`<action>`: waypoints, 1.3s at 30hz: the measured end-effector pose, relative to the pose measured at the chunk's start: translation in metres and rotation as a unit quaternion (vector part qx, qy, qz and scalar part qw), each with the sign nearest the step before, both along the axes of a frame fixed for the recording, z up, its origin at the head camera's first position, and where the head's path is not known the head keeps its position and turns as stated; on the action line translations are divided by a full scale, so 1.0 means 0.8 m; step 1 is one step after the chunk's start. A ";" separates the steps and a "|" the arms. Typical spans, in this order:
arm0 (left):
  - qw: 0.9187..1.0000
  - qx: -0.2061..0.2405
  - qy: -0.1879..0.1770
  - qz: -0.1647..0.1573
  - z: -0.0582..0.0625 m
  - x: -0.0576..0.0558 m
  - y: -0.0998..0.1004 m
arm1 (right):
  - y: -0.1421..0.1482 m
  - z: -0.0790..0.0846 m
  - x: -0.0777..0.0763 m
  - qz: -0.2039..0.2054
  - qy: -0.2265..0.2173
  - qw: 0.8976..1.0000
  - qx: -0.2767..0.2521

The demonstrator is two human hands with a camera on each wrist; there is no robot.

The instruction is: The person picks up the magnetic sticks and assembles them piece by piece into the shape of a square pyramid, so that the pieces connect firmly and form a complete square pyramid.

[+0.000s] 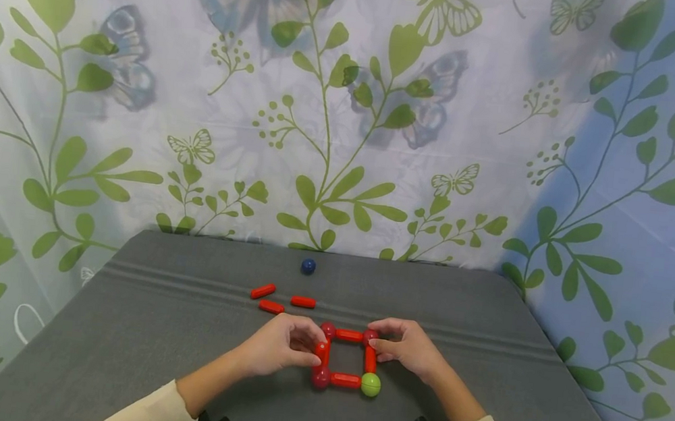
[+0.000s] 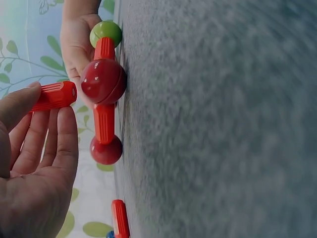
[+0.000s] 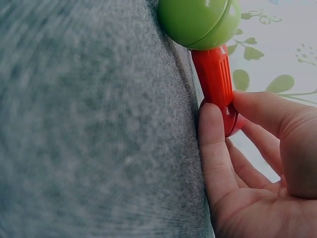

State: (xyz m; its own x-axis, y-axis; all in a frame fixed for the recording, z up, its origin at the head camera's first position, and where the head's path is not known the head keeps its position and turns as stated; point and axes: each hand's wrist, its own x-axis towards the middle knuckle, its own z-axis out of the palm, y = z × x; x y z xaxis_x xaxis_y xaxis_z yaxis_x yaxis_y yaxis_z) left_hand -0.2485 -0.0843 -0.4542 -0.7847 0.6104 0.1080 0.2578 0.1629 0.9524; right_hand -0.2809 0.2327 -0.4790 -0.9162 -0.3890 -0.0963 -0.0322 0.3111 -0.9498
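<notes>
Four-sided frame of toy rods and balls lies flat on the grey table. Its corners are a green ball near right and red balls at the others, joined by red rods. My left hand pinches a separate ridged red rod between thumb and fingers, held above the frame's left side, close to the near left red ball. At the far right corner, my right hand grips the red ball with thumb and fingers, right where a red rod meets it.
Beyond my left hand, several loose red rods lie on the grey table. A dark blue ball sits farther back. A patterned curtain hangs behind the table's far edge.
</notes>
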 end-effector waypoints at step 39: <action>0.959 -0.226 0.170 -0.033 -0.001 -0.068 0.018 | -0.005 0.029 0.078 0.069 0.072 0.989 0.107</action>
State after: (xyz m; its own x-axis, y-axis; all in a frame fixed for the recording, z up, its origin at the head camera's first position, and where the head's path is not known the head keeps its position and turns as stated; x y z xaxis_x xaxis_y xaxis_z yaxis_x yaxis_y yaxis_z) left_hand -0.3033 -0.0695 -0.4554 -0.7092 0.7021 0.0645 0.5650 0.5112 0.6477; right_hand -0.2184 0.2290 -0.4556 -0.8663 -0.4957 -0.0619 -0.2188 0.4880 -0.8450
